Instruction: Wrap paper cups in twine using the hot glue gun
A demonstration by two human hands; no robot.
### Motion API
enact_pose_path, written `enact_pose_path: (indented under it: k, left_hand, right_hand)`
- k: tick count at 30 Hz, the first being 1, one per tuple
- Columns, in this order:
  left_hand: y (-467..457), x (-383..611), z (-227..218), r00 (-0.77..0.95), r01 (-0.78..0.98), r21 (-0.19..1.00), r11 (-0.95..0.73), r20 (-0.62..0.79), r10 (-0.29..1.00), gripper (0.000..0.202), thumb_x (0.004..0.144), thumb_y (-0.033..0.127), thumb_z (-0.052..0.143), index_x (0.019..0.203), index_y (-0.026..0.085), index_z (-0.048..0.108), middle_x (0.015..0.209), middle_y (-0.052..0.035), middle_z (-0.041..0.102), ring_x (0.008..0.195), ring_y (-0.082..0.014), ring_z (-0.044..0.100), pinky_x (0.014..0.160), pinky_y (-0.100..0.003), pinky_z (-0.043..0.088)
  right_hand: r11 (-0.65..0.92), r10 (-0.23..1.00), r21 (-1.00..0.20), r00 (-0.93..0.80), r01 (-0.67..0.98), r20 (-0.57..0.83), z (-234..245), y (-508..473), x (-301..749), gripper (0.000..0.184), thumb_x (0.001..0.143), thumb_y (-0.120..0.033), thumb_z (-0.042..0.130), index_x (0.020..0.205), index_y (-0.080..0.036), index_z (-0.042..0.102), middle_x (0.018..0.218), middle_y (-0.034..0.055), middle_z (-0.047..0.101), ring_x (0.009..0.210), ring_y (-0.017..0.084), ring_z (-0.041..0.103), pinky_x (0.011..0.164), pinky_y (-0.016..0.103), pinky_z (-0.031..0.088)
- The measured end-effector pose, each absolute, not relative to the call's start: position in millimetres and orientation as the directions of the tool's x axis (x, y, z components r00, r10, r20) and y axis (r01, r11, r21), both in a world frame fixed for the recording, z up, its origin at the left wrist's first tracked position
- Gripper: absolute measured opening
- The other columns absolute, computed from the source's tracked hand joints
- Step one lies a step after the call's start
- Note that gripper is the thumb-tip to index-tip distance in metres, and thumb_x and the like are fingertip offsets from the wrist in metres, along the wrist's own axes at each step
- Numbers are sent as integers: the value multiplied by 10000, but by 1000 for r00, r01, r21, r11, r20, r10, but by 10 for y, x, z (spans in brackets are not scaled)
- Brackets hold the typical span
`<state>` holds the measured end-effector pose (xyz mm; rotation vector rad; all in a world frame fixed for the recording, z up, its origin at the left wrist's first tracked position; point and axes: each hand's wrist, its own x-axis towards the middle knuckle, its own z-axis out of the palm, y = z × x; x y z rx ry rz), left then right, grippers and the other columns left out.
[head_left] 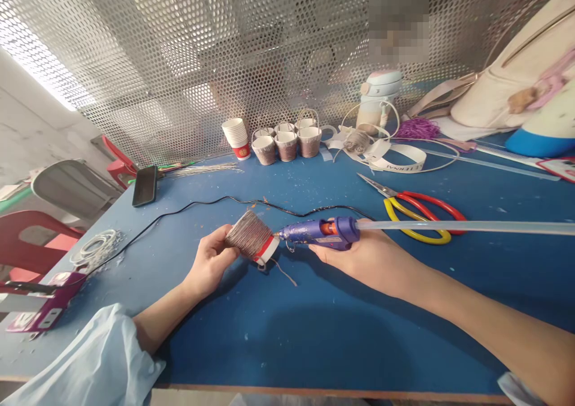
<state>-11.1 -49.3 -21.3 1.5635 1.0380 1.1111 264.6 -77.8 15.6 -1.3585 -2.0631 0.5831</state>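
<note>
My left hand (212,260) is closed on a paper cup (250,236), tilted on its side above the table. Grey-brown twine is wound round most of the cup, leaving a red and white band bare at its right end. From there a loose tail of twine (285,273) hangs down. My right hand (359,256) grips a purple hot glue gun (320,232), a long clear glue stick (453,227) sticking out of its back. The nozzle is at the cup's bare band; whether it touches I cannot tell.
Behind stand stacked paper cups (236,136), several twine-wrapped cups with handles (286,144), a bottle (380,100) and ribbon (398,156). Red-and-yellow-handled scissors (417,211) lie at right. A black cord (197,203) crosses the blue table (278,334) towards a purple power strip (54,304); a phone (145,185) lies at left.
</note>
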Motion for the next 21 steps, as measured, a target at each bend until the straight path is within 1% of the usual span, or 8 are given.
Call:
enact_pose_path:
  k: [3,7,9,14,16,18,21]
  left_hand:
    - [-500,-95,-201,223,142,969,-204,169,960,79,703,150,566,745,168,631,684,12,613,667,-146,558,642,-261,439]
    - [-507,-96,-196,223,148,971,-189,153,963,69,698,144,564,727,177,617,677,20,601,668,-141,550,643,-257,434]
    - [-507,-104,-199,225,148,970,-194,158,961,74,700,142,561,731,178,618,681,19,604,672,-141,550,646,-257,433]
    - [-502,-99,-196,223,175,961,-214,173,959,57,716,164,559,734,173,612,682,12,610,669,-146,557,644,-260,434]
    - [-506,-80,-178,230,199,956,-217,170,958,59,726,166,555,742,172,611,683,13,607,669,-143,555,648,-259,436]
    - [-518,-53,-147,241,236,946,-222,165,957,57,734,168,551,742,170,608,677,14,601,665,-140,550,649,-256,434]
    - [-544,-13,-93,244,296,929,-222,151,958,52,741,176,550,736,164,601,674,9,602,670,-142,551,648,-256,431]
  right_hand:
    - [428,901,-627,-361,651,241,125,-787,2638,142,799,-319,571,705,-235,636,626,-17,611,626,157,572,557,258,403]
    - [424,900,-641,-376,640,220,92,-809,2602,198,835,-291,532,651,-227,567,578,-42,554,540,121,508,507,248,364]
    - [417,903,-656,-372,630,217,111,-806,2599,213,843,-273,521,638,-222,546,574,-46,544,529,112,494,498,247,348]
    - [438,893,-644,-384,627,234,191,-783,2623,170,805,-252,548,641,-220,578,608,-27,583,578,128,528,530,253,361]
    - [408,907,-656,-361,634,215,191,-801,2607,164,806,-264,547,648,-223,559,588,-35,568,554,125,514,514,251,353]
    - [360,928,-668,-322,651,187,176,-840,2571,187,804,-276,556,631,-223,507,562,-46,541,524,119,489,491,248,333]
    - [327,943,-651,-285,685,173,155,-904,2511,239,780,-263,584,598,-220,435,529,-49,505,478,108,438,460,244,294]
